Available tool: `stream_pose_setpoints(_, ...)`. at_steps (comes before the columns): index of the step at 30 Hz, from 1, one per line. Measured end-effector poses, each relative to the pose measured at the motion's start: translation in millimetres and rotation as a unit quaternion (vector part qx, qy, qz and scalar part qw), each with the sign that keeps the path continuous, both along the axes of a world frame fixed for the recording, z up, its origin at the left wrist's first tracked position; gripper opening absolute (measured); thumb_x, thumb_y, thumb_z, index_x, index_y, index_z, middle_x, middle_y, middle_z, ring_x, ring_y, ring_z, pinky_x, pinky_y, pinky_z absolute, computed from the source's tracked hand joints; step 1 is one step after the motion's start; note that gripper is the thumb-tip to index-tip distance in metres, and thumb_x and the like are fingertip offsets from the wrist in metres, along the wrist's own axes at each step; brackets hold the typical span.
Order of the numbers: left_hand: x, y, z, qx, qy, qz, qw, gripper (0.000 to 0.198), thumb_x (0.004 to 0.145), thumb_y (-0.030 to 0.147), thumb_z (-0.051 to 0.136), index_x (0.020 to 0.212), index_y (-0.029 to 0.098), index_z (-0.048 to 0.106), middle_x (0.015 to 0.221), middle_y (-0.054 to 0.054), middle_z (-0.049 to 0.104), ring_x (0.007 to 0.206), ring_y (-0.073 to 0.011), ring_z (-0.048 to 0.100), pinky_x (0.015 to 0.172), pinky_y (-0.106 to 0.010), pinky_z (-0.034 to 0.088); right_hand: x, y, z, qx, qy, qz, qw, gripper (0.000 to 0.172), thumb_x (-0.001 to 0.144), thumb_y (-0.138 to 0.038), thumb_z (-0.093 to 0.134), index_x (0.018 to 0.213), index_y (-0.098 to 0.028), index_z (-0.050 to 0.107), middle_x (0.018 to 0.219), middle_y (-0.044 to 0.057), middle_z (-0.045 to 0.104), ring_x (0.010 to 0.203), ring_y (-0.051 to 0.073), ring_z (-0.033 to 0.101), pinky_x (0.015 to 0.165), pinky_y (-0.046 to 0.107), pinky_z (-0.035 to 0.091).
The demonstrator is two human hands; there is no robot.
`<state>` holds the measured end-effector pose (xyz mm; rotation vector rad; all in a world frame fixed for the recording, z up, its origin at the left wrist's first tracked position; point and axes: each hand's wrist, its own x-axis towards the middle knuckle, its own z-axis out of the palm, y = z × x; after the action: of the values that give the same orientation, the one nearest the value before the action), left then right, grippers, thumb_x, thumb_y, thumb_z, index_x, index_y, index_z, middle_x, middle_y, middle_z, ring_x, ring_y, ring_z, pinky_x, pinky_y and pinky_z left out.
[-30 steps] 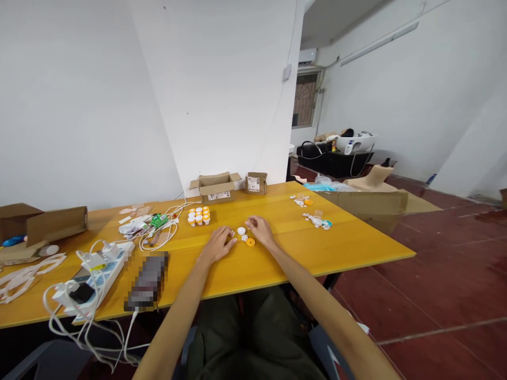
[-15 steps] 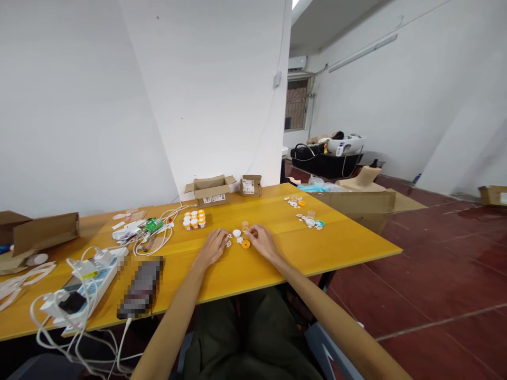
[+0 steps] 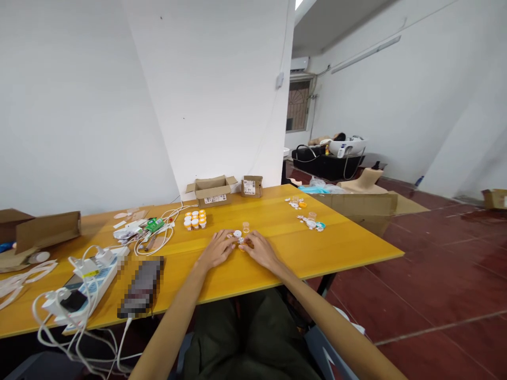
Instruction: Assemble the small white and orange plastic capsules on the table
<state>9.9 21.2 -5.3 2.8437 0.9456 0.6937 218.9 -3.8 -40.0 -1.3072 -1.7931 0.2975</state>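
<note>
On the yellow table (image 3: 317, 258), my left hand (image 3: 217, 248) rests low beside small white parts, its fingertips near a round white piece (image 3: 237, 234). My right hand (image 3: 259, 248) reaches over an orange ring (image 3: 242, 247), mostly covered by its fingers. Small white pieces (image 3: 241, 240) lie between the two hands. Just behind them stands a clear cup (image 3: 246, 227), touched by neither hand. Whether the fingertips grip anything is too small to make out.
Several white-and-orange jars (image 3: 195, 219) stand at the left, before an open carton (image 3: 214, 192) and a smaller box (image 3: 252, 187). Two part clusters, one with a teal ring (image 3: 320, 226), lie right. A power strip (image 3: 99, 279) and a blurred phone (image 3: 141, 286) lie front left.
My right hand has moved from the clear cup down over the orange ring. My left hand has shifted slightly right, over the small white parts there.
</note>
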Motion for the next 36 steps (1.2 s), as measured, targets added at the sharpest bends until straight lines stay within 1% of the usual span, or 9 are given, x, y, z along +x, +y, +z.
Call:
stream_pose_setpoints(2,2,-1,0.6,0.005,0.007,-0.007,1.000,0.037,0.102,0.041,0.036,0.126,0.035,0.064,0.136,-0.006,0.055,0.124,-0.0254,0.047,0.104,-0.045,0.041,1,1,0.1,0.001,0.007,0.000,1.000,0.007,0.085,-0.029,0.064,0.083,-0.024,0.068,0.093,0.004,0.066,0.088,0.020,0.064,0.081,0.032,0.051)
stream_pose_setpoints(5,5,-1,1.3,0.009,0.017,-0.013,1.000,0.038,0.102,0.042,0.036,0.127,0.037,0.064,0.139,-0.005,0.054,0.125,-0.0256,0.046,0.105,-0.046,0.041,4,3,1.6,-0.001,0.016,-0.007,1.000,0.011,0.088,-0.025,0.058,0.083,-0.024,0.067,0.089,0.004,0.066,0.086,0.020,0.064,0.081,0.032,0.051)
stream_pose_setpoints(10,5,-1,0.7,0.005,0.018,-0.013,1.000,0.037,0.102,0.041,0.038,0.130,0.039,0.062,0.139,-0.004,0.054,0.124,-0.0254,0.046,0.106,-0.045,0.040,4,5,5.9,-0.009,0.005,-0.016,1.000,0.008,0.086,-0.021,0.061,0.086,-0.024,0.068,0.091,0.003,0.066,0.086,0.020,0.064,0.082,0.032,0.050)
stream_pose_setpoints(14,5,-1,0.7,-0.012,0.026,-0.004,1.000,0.037,0.101,0.039,0.039,0.129,0.038,0.063,0.138,-0.005,0.054,0.124,-0.0261,0.046,0.106,-0.046,0.040,4,5,7.6,-0.015,-0.008,-0.015,1.000,0.007,0.084,-0.019,0.063,0.084,-0.024,0.067,0.092,0.003,0.065,0.084,0.018,0.063,0.078,0.030,0.049)
stream_pose_setpoints(21,3,-1,-0.9,-0.009,0.001,0.009,1.000,0.033,0.099,0.037,0.044,0.126,0.036,0.064,0.134,-0.005,0.057,0.121,-0.0263,0.048,0.104,-0.046,0.040,7,7,3.5,-0.016,-0.004,-0.019,1.000,0.012,0.085,-0.017,0.060,0.084,-0.025,0.069,0.093,0.004,0.065,0.084,0.019,0.063,0.079,0.030,0.049)
stream_pose_setpoints(23,3,-3,-0.5,-0.006,-0.004,0.001,1.000,0.034,0.100,0.037,0.044,0.127,0.036,0.064,0.134,-0.005,0.058,0.122,-0.0263,0.048,0.104,-0.045,0.040,6,8,3.1,-0.013,-0.007,-0.020,1.000,0.013,0.086,-0.018,0.060,0.085,-0.025,0.070,0.094,0.003,0.065,0.084,0.019,0.063,0.080,0.030,0.049)
stream_pose_setpoints(26,5,-7,0.9,0.006,-0.005,-0.030,1.000,0.035,0.100,0.036,0.042,0.128,0.037,0.063,0.136,-0.005,0.057,0.123,-0.0258,0.048,0.103,-0.044,0.040,5,9,3.1,-0.018,-0.018,-0.026,0.999,0.012,0.086,-0.018,0.060,0.085,-0.025,0.069,0.094,0.003,0.064,0.085,0.019,0.063,0.079,0.030,0.049)
stream_pose_setpoints(29,6,-9,1.0,0.012,-0.003,-0.043,0.999,0.035,0.101,0.035,0.041,0.124,0.038,0.066,0.135,-0.005,0.058,0.121,-0.0252,0.049,0.103,-0.044,0.040,5,11,1.9,-0.009,-0.023,-0.026,0.999,0.014,0.086,-0.015,0.058,0.084,-0.024,0.069,0.094,0.004,0.064,0.087,0.019,0.063,0.079,0.030,0.049)
stream_pose_setpoints(36,5,-3,-5.7,-0.013,-0.010,-0.001,1.000,0.031,0.098,0.034,0.046,0.115,0.034,0.071,0.130,-0.006,0.061,0.120,-0.0273,0.049,0.104,-0.048,0.040,7,16,-6.4,0.001,-0.021,-0.036,0.999,0.020,0.085,-0.010,0.055,0.084,-0.024,0.069,0.094,0.004,0.065,0.087,0.019,0.064,0.082,0.031,0.049)
